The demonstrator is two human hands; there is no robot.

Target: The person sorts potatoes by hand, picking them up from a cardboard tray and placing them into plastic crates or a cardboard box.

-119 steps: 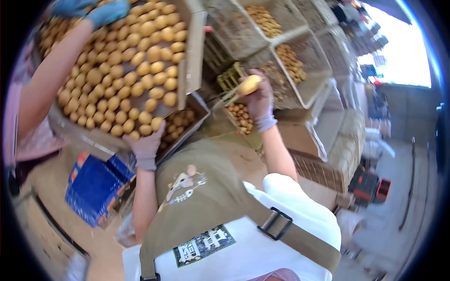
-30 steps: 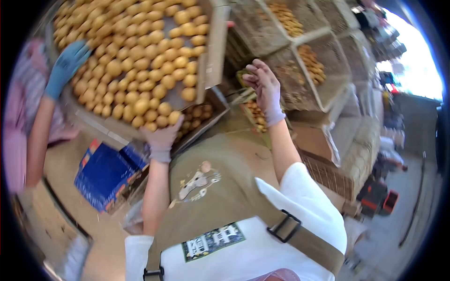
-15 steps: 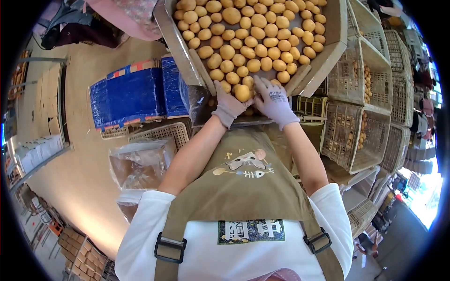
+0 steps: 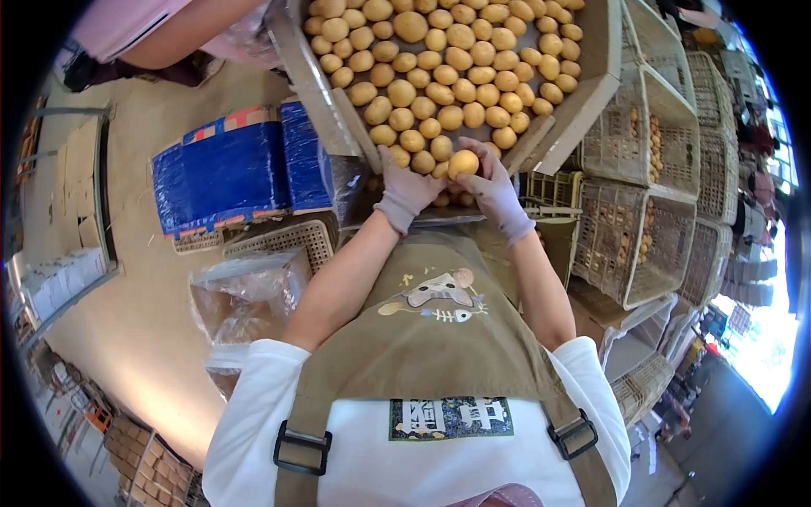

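Many yellow-brown potatoes (image 4: 460, 89) lie on a tray with raised wooden sides (image 4: 325, 93), which narrows to an opening towards me. My right hand (image 4: 494, 193), in a pale glove, is closed on one potato (image 4: 463, 164), with the thumb and fingers around its side. My left hand (image 4: 408, 190), also gloved, is at the left of the opening with its fingers apart, against several potatoes (image 4: 422, 161). More potatoes (image 4: 452, 199) show below, between my hands, partly hidden by them.
Stacked plastic crates (image 4: 634, 237), some holding potatoes, stand on the right. To the left are blue-covered boxes (image 4: 221, 177), a low crate (image 4: 317, 241) and a plastic-lined box (image 4: 249, 296). Another person's arm (image 4: 190, 32) reaches in at the upper left.
My right hand has turned inward and now grips a potato. My left hand stays at the opening's left side. The other person's arm has come into view at the upper left.
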